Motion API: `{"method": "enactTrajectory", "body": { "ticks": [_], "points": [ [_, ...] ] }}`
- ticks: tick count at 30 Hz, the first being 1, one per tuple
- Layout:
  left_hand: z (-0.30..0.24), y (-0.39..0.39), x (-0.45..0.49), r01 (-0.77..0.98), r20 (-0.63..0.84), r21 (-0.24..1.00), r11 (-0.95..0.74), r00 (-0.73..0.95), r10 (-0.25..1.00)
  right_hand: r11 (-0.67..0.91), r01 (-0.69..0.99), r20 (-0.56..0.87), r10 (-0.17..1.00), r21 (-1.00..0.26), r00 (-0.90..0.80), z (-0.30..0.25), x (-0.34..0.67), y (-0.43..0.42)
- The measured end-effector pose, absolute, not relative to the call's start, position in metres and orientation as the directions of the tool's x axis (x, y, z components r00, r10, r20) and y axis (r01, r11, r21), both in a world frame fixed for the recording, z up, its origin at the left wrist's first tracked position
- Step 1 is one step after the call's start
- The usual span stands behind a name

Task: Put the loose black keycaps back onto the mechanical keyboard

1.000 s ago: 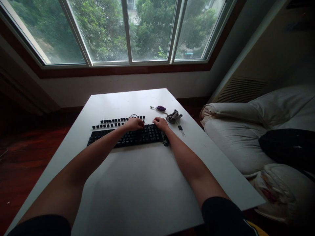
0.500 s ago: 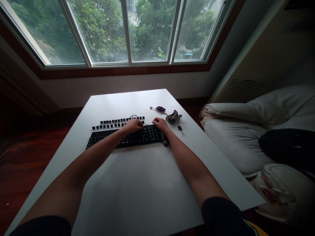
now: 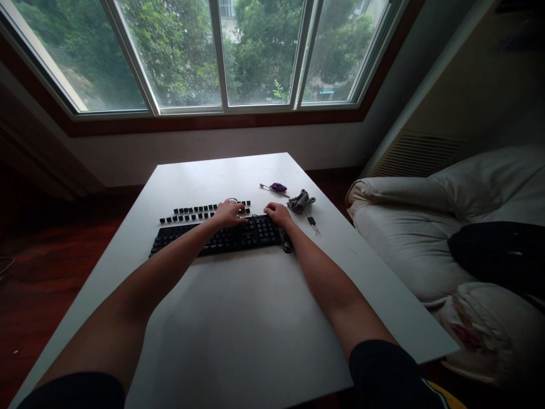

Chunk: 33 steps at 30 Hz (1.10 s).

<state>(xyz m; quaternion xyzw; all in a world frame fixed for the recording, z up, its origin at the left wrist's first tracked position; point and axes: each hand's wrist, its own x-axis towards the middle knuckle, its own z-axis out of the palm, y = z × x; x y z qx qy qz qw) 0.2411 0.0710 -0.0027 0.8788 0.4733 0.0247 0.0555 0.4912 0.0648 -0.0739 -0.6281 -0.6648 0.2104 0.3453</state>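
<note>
1. As I read the head feed from left to right, the black keyboard (image 3: 238, 238) comes first, lying lengthwise across the white surface (image 3: 238, 318), partly covered by my left forearm.
2. Beyond the keyboard's far edge, loose black keycaps stand in two lines, the back row (image 3: 198, 209) and the front row (image 3: 193, 217). My left hand (image 3: 230, 214) hides part of both.
3. That hand is positioned over the keyboard's far side. Its fingers are released, thumb parted from the rest.
4. My right hand (image 3: 279, 214) is located at the keyboard's far right part, fingers bent inward. I cannot tell whether they grasp anything.
5. A purple item (image 3: 279, 187) with a slender handle lies beyond the right hand.
6. A black cable (image 3: 286, 244) is bunched just beside the keyboard's right end.
7. A crumpled grey cloth (image 3: 301, 201) rests near the right hand; a black clip (image 3: 312, 221) lies closer to me.
8. To the far right, a pale sofa (image 3: 392, 233) stands beside the surface.
</note>
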Motion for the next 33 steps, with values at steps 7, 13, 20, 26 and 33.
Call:
{"method": "enactTrajectory", "body": {
  "ticks": [7, 13, 20, 26, 33],
  "points": [
    [-0.001, 0.07, 0.245, 0.847, -0.046, 0.105, -0.522, 0.528, 0.848, 0.128, 0.693, 0.201, 0.979, -0.709, 0.025, -0.078, 0.493, 0.068],
    [-0.01, 0.078, 0.251, 0.807, 0.115, 0.16, -0.568, 0.557, 0.823, 0.134, 0.691, 0.204, 0.979, -0.71, 0.02, -0.079, 0.493, 0.069],
    [-0.024, 0.096, 0.272, 0.819, 0.184, 0.055, -0.571, 0.554, 0.812, 0.14, 0.695, 0.213, 0.977, -0.706, 0.02, -0.078, 0.493, 0.068],
    [-0.027, 0.107, 0.279, 0.8, 0.18, -0.017, -0.6, 0.593, 0.785, 0.14, 0.68, 0.209, 0.978, -0.719, 0.02, -0.08, 0.493, 0.069],
    [-0.03, 0.111, 0.278, 0.779, 0.164, 0.035, -0.625, 0.613, 0.773, 0.148, 0.668, 0.218, 0.976, -0.73, 0.022, -0.081, 0.493, 0.07]
  ]
}}
